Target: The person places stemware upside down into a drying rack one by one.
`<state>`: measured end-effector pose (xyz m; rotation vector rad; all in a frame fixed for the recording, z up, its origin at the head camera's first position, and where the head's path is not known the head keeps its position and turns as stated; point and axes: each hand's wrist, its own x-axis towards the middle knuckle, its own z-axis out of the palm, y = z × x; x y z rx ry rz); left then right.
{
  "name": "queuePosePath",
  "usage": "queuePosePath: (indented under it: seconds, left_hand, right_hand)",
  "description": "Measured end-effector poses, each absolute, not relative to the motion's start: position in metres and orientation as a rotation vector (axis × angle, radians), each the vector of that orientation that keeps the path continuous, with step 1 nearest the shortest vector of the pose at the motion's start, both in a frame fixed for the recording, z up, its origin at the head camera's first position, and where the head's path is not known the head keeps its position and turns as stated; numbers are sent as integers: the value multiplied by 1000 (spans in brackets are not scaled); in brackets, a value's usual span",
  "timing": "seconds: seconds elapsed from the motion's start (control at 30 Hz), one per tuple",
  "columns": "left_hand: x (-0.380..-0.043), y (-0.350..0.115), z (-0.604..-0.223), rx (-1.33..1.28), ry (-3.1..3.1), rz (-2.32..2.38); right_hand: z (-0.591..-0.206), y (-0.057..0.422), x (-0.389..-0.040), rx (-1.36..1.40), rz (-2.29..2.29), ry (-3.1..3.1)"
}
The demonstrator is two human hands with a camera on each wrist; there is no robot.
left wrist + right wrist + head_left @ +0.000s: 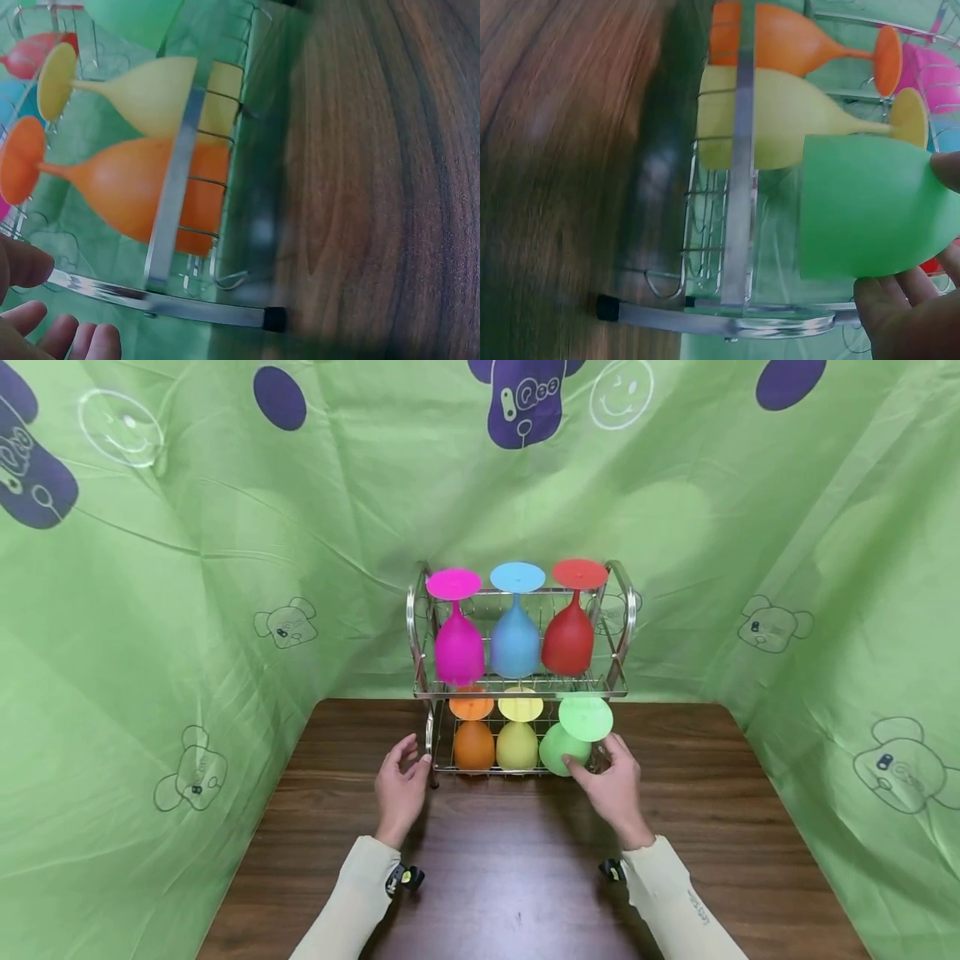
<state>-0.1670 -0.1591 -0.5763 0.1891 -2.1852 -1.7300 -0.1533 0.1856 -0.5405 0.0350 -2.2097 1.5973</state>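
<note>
My right hand (613, 783) grips the bowl of a green goblet (877, 210), thumb on one side and fingers on the other. The goblet is upside down and tilted at the right of the lower tier, its rim raised off the wires. Beside it, a yellow goblet (517, 745) and an orange goblet (474, 746) stand inverted in the same tier. By the left end of the two-tier metal dish rack (517, 695) is my left hand (401, 785), fingers loosely bent and holding nothing. Its thumb is close to the side rail; contact cannot be told.
Upper-tier goblets, all inverted, are magenta (460, 647), blue (515, 643) and red (568, 642). The rack stands toward the back of a dark wooden table (517, 877). Green printed cloth (360, 527) hangs behind and at both sides.
</note>
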Motion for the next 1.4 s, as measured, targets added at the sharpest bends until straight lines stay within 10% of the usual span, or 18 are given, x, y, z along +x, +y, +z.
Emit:
queuePosePath:
  seconds: [1.4]
  left_hand:
    - [-187,-150,-589,286,-2196,-1698]
  right_hand:
    - [-572,156,-192,-288,1294,-2383]
